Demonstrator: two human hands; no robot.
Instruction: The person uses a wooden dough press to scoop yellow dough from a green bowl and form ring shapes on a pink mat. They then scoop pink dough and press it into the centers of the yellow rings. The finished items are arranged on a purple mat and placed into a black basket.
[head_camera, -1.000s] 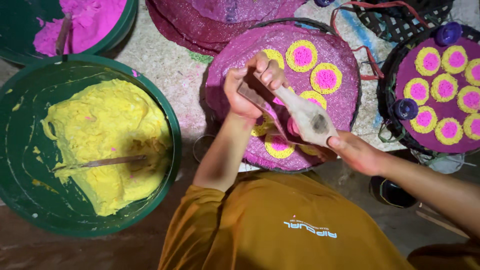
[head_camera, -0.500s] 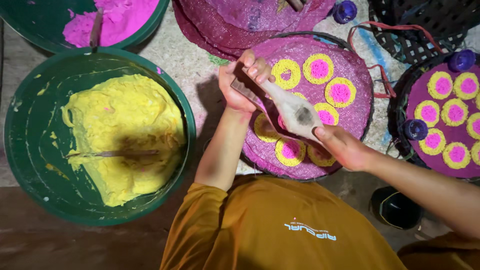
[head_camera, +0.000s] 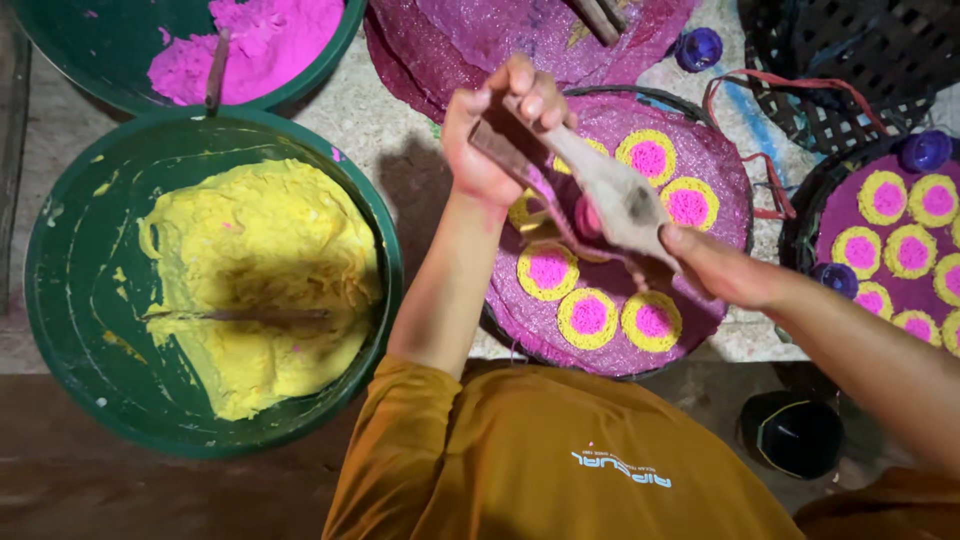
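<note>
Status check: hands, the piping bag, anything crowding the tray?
Left hand grips bag's top. Right hand squeezes the piping bag over the purple tray. Yellow-pink discs below; nothing in the way.

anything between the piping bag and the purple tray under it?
Nothing visible. The left hand grips the top of the piping bag and the right hand holds its lower end, directly over the round purple tray. Only the yellow-and-pink discs already on the tray lie below.
</note>
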